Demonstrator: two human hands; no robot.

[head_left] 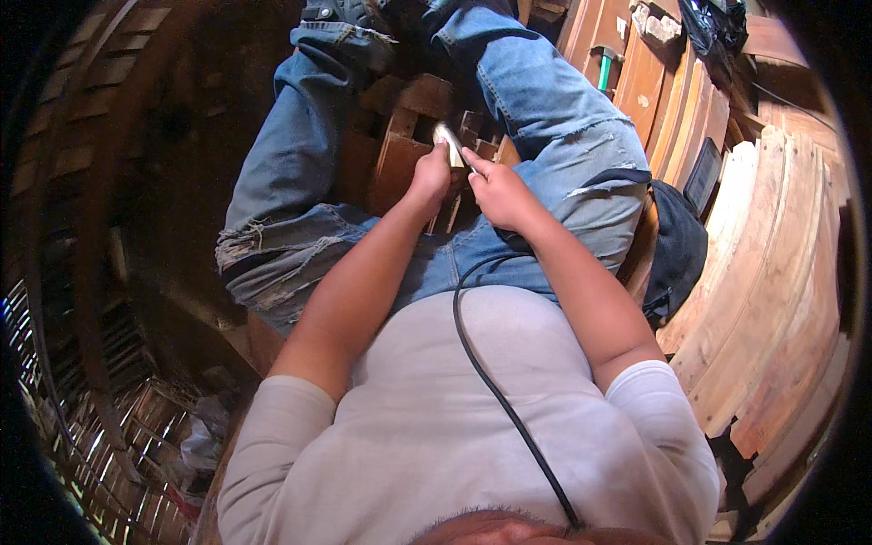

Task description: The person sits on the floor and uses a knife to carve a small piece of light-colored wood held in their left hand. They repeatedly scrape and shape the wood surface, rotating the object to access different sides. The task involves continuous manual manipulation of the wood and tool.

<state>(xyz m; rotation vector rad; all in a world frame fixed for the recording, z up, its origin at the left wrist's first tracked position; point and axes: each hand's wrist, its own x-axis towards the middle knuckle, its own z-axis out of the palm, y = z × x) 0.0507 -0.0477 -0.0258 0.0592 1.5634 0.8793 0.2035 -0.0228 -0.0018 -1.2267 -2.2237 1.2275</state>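
My left hand (pixel 433 173) is closed around a small pale piece (pixel 454 156), probably wood, above the gap between my legs. My right hand (pixel 500 191) grips a thin metal knife-like tool (pixel 459 151), the index finger stretched along it. The tool slants up and left across the pale piece, toward my left thumb. Both hands are close together, and the tool's exact shape is too small to make out. Beneath them are brown wooden pieces (pixel 389 171), partly in shadow.
On the right lie long light wooden boards (pixel 758 272). A dark cloth bag (pixel 677 245), a black phone-like object (pixel 702 177) and a green-handled tool (pixel 605 69) rest near my leg. A black cable (pixel 495 386) runs down my shirt. Slatted bamboo (pixel 86 454) shows at left.
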